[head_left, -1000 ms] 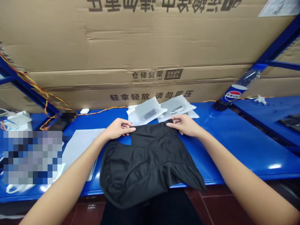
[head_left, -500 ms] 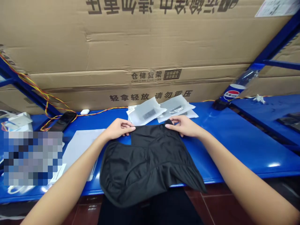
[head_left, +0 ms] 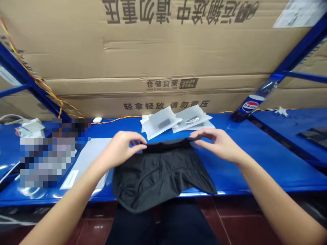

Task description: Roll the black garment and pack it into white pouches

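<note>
black garment [head_left: 160,170] on blue table [head_left: 255,160]; tan cardboard boxes [head_left: 163,51]; frosted white bags [head_left: 176,120].

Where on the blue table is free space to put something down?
The blue table is bare right of the black garment, up to the Pepsi bottle. It is crowded behind the garment, where the plastic bags lie, and on the left by the white sheet.

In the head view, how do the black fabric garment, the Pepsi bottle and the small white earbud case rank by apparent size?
Largest to smallest:
1. black fabric garment
2. Pepsi bottle, though it lies farther back, so unsure
3. small white earbud case
</note>
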Action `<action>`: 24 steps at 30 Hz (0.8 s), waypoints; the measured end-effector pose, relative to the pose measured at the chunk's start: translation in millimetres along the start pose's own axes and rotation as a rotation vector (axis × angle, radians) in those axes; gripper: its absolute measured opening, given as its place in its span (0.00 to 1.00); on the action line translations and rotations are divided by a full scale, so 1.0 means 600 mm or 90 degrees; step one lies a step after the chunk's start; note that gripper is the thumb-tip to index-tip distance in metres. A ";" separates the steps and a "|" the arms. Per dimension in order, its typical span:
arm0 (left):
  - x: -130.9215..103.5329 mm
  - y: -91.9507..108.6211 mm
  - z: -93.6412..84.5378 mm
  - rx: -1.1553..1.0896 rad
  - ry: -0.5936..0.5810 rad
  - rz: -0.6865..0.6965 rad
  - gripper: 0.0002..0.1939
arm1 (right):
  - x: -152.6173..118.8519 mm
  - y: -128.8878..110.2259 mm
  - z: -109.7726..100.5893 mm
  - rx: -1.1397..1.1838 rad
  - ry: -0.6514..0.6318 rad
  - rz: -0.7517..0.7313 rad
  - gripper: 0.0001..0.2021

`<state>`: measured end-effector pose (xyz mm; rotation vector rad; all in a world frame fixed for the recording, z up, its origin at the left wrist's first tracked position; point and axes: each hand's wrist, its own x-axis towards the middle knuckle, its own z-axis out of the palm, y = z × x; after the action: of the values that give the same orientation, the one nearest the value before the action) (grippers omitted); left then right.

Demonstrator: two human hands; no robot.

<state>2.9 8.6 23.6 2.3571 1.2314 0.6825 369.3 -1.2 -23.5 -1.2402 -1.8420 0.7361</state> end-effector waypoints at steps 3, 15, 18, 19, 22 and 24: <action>-0.089 0.043 0.023 0.071 -0.050 0.073 0.07 | -0.081 -0.010 -0.001 -0.102 -0.080 -0.053 0.13; -0.310 0.048 0.074 0.159 0.192 0.147 0.20 | -0.258 0.009 0.020 -0.115 -0.019 -0.066 0.09; -0.277 0.037 0.059 0.036 0.217 -0.028 0.07 | -0.233 0.001 0.017 -0.033 0.058 0.039 0.11; -0.258 0.031 0.055 -0.001 0.216 -0.095 0.08 | -0.219 -0.002 0.018 0.001 0.086 0.075 0.13; -0.189 0.009 0.047 -0.068 0.214 -0.233 0.16 | -0.170 0.001 0.034 0.105 0.117 0.143 0.20; -0.151 -0.007 0.049 -0.004 0.221 -0.240 0.14 | -0.142 0.009 0.050 0.088 0.122 0.156 0.23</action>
<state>-27.5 -68.5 -23.8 1.9687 1.7550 0.9843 365.2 -80.1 -67.8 -1.4087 -1.4765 0.8307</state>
